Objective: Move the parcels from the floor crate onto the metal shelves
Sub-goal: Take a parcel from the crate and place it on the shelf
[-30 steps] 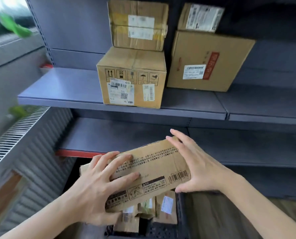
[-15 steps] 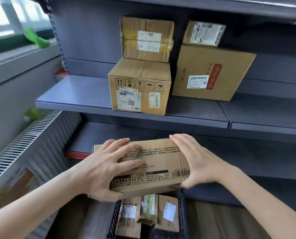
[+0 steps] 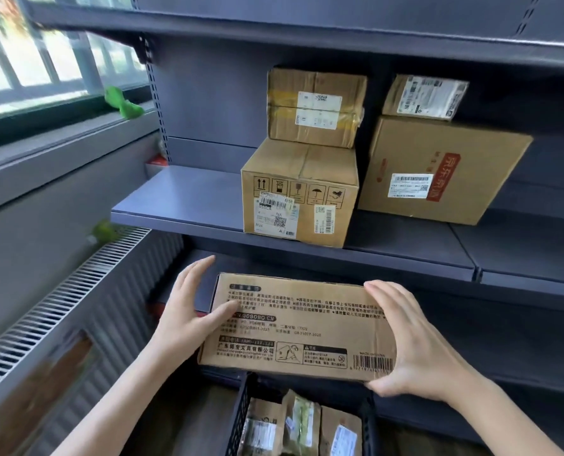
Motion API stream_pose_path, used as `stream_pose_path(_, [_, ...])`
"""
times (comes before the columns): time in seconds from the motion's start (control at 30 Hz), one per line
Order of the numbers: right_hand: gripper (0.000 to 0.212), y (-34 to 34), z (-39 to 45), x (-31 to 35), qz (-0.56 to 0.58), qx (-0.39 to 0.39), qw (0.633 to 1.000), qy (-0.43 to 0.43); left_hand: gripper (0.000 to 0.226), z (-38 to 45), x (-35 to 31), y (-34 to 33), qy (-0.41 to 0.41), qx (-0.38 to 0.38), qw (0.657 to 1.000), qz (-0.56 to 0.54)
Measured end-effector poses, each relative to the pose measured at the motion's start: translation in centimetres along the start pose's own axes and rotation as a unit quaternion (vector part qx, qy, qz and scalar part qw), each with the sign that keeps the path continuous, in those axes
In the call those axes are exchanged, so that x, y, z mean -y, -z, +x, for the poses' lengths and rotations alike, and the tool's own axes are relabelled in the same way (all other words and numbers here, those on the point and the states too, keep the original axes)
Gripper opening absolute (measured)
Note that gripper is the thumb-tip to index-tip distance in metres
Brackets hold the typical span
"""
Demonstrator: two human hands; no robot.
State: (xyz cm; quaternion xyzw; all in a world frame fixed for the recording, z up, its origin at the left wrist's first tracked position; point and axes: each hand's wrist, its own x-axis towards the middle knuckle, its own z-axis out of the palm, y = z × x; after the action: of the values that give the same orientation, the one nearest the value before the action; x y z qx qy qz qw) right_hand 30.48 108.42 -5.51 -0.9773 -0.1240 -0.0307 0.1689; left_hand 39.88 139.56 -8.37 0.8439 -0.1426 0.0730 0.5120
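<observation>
A flat printed carton (image 3: 302, 327) is held in the air in front of the metal shelves (image 3: 182, 205), above the black floor crate (image 3: 241, 419) and below the edge of the shelf where four parcels are already stacked. A slip looks like the main risk: the left hand (image 3: 183, 315) is set against the carton's left end with its fingers (image 3: 196, 271) straight and only the thumb laid on the printed face, so that end is pressed rather than gripped and could drop if the lift is rushed. A knock is also possible, since the taped box with handling symbols (image 3: 298, 195) stands right at the shelf's front lip and could be clipped by the carton's far edge on the way up. The right hand (image 3: 415, 347) is clamped on the carton's right end, fingers over the top corner and thumb curled under the barcode corner. More brown parcels (image 3: 300, 426) are seen waiting in the crate
</observation>
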Motion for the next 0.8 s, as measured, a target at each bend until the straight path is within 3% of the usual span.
stream_pose_path(0.13, [0.121, -0.3, 0.0, 0.5, 0.013, -0.003, 1.000, 0.013, 0.061, 0.1, 0.1, -0.3, 0.105, 0.082, 0.964, -0.231])
stream_pose_path(0.23, [0.120, -0.4, 0.2, 0.6, 0.016, -0.004, 1.000, 0.020, 0.065, -0.1, 0.2, -0.3, 0.140, 0.134, 0.929, -0.314])
stream_pose_path(0.37, [0.121, -0.7, 0.2, 0.5, 0.010, -0.006, 1.000, 0.029, 0.061, -0.1, 0.5, -0.1, 0.156, 0.156, 0.923, -0.315])
stream_pose_path(0.53, [0.119, -0.8, 0.3, 0.8, -0.017, -0.027, 0.998, 0.049, 0.050, -0.3, 1.3, -0.1, 0.138, 0.131, 0.940, -0.284])
stream_pose_path(0.8, [0.112, -1.5, 0.7, 1.3, 0.003, -0.064, 0.995, 0.073, 0.053, -0.4, 2.1, 0.3, 0.145, 0.116, 0.937, -0.296])
